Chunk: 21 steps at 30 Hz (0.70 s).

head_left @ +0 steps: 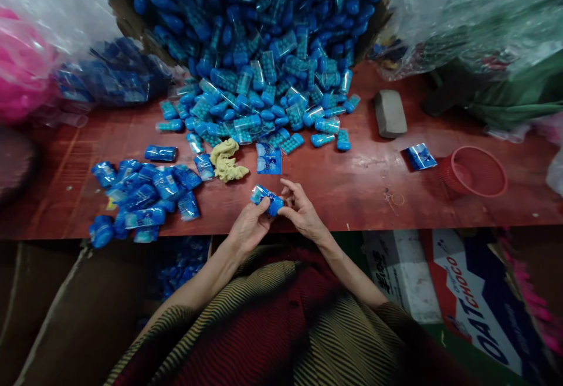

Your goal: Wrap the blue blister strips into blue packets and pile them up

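Observation:
My left hand [250, 222] and my right hand [300, 210] meet near the front edge of the red table [352, 180]. Both are closed on one small blue packet [267, 199], the left from below and the right pinching its right end. Just beyond the hands lies a flat blue sachet [268, 159] beside a crumpled yellow cloth [226, 160]. A heap of blue capsule-shaped items [264, 57] spills across the back of the table. A pile of wrapped blue packets [141, 198] sits to the left.
A grey block [389, 112] and a lone blue sachet [420, 156] lie right of centre, with a red plastic basket [477, 172] further right. Clear plastic bags [475, 16] fill the back right, a pink bag [21, 63] the back left. Cardboard boxes [466, 292] stand below the table.

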Each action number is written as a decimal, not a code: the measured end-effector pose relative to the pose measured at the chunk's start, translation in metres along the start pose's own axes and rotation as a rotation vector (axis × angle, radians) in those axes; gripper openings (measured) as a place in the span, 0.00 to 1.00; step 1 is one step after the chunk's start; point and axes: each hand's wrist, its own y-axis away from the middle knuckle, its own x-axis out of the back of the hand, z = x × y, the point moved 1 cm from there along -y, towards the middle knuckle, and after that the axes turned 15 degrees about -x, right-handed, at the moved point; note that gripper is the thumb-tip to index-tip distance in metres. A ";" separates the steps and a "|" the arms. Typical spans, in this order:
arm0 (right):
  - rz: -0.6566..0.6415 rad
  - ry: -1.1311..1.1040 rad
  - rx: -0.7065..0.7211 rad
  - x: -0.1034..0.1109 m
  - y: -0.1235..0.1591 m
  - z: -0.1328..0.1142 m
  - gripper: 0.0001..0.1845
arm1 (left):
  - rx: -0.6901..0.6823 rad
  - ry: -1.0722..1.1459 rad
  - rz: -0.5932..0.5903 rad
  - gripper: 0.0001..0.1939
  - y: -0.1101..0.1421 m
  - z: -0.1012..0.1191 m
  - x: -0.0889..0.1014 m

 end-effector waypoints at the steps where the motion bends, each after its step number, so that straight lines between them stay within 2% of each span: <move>1: 0.006 0.026 0.006 0.001 0.001 -0.001 0.29 | -0.015 -0.002 0.000 0.02 0.001 0.000 -0.001; 7: -0.125 0.152 -0.016 0.004 0.001 -0.002 0.26 | -0.024 -0.084 0.007 0.07 0.004 -0.002 -0.001; 12: -0.035 0.120 -0.009 -0.002 0.004 -0.003 0.23 | -0.165 -0.118 0.063 0.13 0.005 -0.008 -0.003; 15: 0.029 0.037 -0.067 -0.002 0.005 -0.002 0.24 | -0.115 -0.150 0.038 0.15 0.005 -0.009 -0.005; 18: 0.014 -0.089 -0.140 0.001 0.004 -0.002 0.26 | -0.059 -0.192 -0.045 0.16 0.004 -0.003 -0.004; 21: -0.009 -0.208 -0.189 0.002 0.001 -0.005 0.20 | 0.007 -0.266 -0.122 0.16 0.003 0.005 0.000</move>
